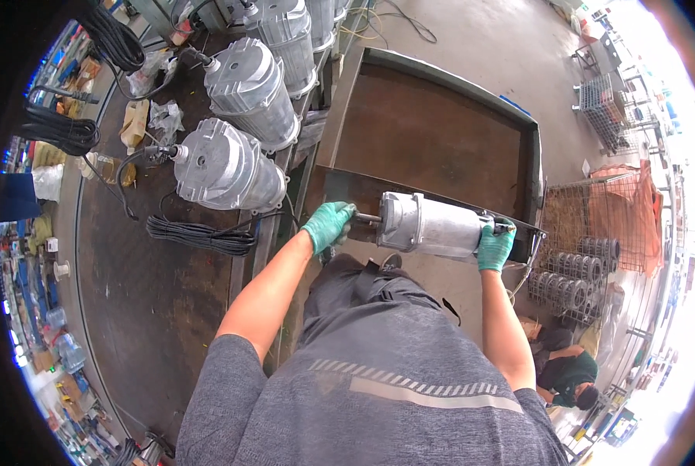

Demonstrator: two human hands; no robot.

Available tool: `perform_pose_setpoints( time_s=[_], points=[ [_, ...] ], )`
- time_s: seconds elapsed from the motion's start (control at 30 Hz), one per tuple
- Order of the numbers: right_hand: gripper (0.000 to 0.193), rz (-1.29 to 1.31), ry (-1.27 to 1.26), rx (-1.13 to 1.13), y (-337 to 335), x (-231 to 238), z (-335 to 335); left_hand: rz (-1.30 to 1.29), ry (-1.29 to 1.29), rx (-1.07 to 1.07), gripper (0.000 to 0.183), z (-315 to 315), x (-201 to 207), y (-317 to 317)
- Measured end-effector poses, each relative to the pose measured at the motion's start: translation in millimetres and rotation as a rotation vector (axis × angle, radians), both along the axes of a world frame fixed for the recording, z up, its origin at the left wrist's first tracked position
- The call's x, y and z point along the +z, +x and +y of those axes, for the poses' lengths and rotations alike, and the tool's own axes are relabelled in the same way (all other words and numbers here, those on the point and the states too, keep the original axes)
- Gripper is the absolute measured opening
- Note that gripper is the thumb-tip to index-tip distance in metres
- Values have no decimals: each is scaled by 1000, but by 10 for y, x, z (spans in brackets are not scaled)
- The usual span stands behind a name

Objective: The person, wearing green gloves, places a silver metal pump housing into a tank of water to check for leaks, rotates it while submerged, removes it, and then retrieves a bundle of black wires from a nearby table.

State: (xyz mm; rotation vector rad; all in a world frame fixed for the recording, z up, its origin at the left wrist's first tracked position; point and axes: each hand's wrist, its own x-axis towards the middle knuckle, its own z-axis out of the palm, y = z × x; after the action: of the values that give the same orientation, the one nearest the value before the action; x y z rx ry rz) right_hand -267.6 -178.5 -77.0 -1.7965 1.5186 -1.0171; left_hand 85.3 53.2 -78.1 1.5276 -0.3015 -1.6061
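Observation:
A silver-grey cylindrical motor housing [441, 225] lies on its side in front of me, between my two green-gloved hands. From its left end sticks a metal shaft [368, 219], and my left hand [329, 225] is closed around the outer part of it. My right hand [496, 244] is closed at the housing's right end, gripping a small fitting there whose exact form the fingers hide. Beneath the housing is the near side of a dark metal tray [441, 140] with raised edges.
To the left, several similar upright housings [227, 167] with cables stand on a dark workbench [153, 311]. A coiled black cable [200, 235] lies near the bench edge. Wire cages [569, 268] with ring-shaped parts stand at right. Another person [573, 377] is at the lower right.

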Motion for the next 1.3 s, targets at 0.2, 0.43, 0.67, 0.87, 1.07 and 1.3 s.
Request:
perform_pose_setpoints(
  time_s=[0.2,0.43,0.67,0.87,1.07,1.3],
  points=[
    [23,-8,2,-5,-17,-14,-20,-498,-308,-174,40,35,5,-27],
    [22,5,3,-15,-7,24,11,-678,-271,-267,45,37,-79,-61],
    [21,5,5,-17,-15,11,30,-77,-260,-110,53,45,27,-60],
    [21,-14,-20,8,-33,-25,-14,-687,-140,-434,51,-75,-70,24],
    [20,36,-26,-12,0,33,6,-347,-260,-256,58,-11,85,-65],
    [20,31,-3,-10,-19,11,21,-817,-172,-413,54,21,-113,-98]
  ],
)
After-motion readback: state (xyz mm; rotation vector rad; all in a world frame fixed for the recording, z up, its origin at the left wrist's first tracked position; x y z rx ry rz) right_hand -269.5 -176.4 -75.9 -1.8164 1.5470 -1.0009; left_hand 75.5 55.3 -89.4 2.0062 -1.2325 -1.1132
